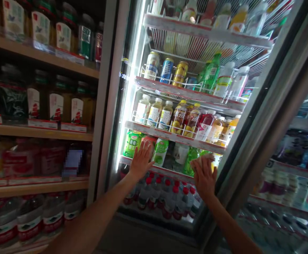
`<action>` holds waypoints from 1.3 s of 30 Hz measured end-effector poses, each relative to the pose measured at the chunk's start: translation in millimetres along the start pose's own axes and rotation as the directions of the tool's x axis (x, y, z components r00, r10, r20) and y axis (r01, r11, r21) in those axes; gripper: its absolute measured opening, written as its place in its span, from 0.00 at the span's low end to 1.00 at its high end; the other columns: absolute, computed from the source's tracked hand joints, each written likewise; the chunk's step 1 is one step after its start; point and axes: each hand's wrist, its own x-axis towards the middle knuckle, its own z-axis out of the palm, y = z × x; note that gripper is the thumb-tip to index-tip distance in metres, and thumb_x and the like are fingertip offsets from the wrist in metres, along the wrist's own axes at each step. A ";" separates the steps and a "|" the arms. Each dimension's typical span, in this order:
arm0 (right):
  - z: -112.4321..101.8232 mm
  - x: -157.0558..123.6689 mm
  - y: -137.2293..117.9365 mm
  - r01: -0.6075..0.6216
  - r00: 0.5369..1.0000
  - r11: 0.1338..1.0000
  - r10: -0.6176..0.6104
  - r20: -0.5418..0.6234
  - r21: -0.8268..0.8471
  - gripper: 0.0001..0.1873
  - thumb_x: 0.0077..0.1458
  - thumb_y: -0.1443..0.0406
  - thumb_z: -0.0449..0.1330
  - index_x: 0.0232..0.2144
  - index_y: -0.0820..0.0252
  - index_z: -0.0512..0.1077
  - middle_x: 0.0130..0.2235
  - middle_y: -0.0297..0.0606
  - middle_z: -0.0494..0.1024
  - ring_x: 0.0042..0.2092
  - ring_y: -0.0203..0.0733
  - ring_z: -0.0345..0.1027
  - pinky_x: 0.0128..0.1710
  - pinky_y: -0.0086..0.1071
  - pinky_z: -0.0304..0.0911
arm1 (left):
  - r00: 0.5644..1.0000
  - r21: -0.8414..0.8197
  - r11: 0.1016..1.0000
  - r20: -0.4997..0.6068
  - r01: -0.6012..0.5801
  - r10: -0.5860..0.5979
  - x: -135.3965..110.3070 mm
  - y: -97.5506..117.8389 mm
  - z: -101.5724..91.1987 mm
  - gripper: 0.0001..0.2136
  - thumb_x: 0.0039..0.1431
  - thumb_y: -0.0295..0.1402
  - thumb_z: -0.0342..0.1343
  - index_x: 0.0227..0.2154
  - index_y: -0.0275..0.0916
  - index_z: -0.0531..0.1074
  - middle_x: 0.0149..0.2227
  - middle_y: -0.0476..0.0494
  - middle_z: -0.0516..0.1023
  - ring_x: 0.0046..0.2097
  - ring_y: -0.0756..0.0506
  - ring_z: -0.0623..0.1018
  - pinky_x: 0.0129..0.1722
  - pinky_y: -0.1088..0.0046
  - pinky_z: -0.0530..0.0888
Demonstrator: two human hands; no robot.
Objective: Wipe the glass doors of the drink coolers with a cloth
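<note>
At your far left, wooden shelves (37,133) carry brown bottles with white labels (56,106), and large water bottles (29,218) stand in the dim row at the bottom. Next comes the lit drinks cooler, its wire racks full of cans and juice bottles. On its second rack from the bottom, a green-labelled bottle (131,143) stands by the left wall. Just beside it is a red-topped bottle (150,140), and then a white-and-green bottle (160,151). Your left hand (140,160) reaches in with fingers spread. The fingertips lie against the red-topped bottle and are not wrapped around it. Below your hands, red-capped water bottles (167,194) crowd the lowest rack. Your right hand (203,174) is blurred. It is held flat with the fingers straight and side by side, and it grips nothing. It is at the front edge of the same rack, just before a cluster of green bottles (191,157). You cannot tell whether it touches them. Further right, the open glass door (262,106) slants across the view, and a neighbouring cooler (297,158) shows behind it.
</note>
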 end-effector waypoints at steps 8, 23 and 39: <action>28.1 50.3 -114.0 0.316 0.937 0.928 -0.338 0.088 0.199 0.22 0.53 0.70 0.53 0.51 0.50 0.66 0.59 0.33 0.64 0.64 0.42 0.42 0.63 0.46 0.24 | 0.994 0.034 0.994 0.048 -0.101 0.100 -17.3 -25.8 -17.3 0.29 0.57 0.37 0.49 0.60 0.35 0.50 0.64 0.37 0.50 0.65 0.41 0.47 0.61 0.57 0.54; 41.2 57.9 -145.7 0.266 0.952 0.929 -0.295 0.083 0.257 0.21 0.55 0.69 0.53 0.51 0.53 0.66 0.59 0.38 0.63 0.65 0.43 0.41 0.62 0.51 0.23 | 0.980 0.091 0.987 0.135 0.136 -0.147 -53.3 -76.1 -23.2 0.28 0.56 0.34 0.48 0.59 0.29 0.53 0.63 0.31 0.50 0.64 0.38 0.54 0.59 0.54 0.58; 7.9 -14.4 -64.3 0.191 0.960 0.975 -0.209 0.188 0.108 0.23 0.54 0.70 0.52 0.53 0.53 0.64 0.58 0.39 0.65 0.63 0.44 0.46 0.63 0.48 0.30 | 0.980 0.054 0.998 0.198 -0.021 0.010 -63.9 -25.3 -21.7 0.27 0.55 0.30 0.47 0.59 0.31 0.55 0.63 0.34 0.51 0.64 0.40 0.52 0.61 0.55 0.52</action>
